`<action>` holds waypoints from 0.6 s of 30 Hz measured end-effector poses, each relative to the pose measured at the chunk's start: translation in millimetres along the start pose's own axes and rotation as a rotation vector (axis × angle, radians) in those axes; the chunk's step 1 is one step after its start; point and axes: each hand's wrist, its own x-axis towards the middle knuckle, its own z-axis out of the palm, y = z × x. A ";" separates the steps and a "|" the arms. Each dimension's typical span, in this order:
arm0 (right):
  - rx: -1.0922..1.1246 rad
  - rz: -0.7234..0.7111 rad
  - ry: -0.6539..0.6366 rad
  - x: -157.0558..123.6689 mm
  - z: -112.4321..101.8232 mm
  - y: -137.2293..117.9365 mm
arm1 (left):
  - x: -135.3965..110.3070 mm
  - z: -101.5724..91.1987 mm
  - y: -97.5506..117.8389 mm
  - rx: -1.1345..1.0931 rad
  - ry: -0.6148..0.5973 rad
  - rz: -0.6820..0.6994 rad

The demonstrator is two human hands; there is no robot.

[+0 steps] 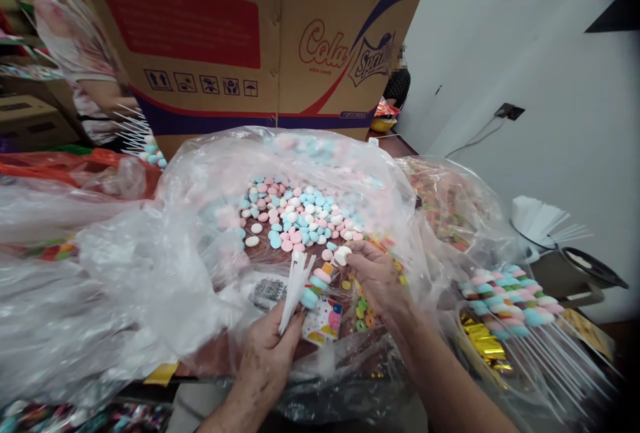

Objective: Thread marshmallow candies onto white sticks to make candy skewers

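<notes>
My left hand is closed around a bunch of thin white sticks, one of them threaded with blue and pink candies. My right hand pinches a white candy at the tip of that stick. Both hands work inside the mouth of a large clear plastic bag holding a heap of pink, blue and white round candies. Small colourful ring candies lie under my right hand.
A big brown "Cola" cardboard box stands behind the bag. Finished candy skewers lie at the right by gold foil. Another person stands at the back left. More white sticks sit in a holder at right.
</notes>
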 end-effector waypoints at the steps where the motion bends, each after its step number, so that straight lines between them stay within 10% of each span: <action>1: 0.076 0.032 -0.011 -0.1 0.9 -4.1 | 0.2 -0.2 -0.5 0.027 -0.016 0.023; 18: 0.040 0.061 -0.002 -9.0 5.8 1.8 | -2.1 -0.3 -1.8 0.108 -0.020 0.077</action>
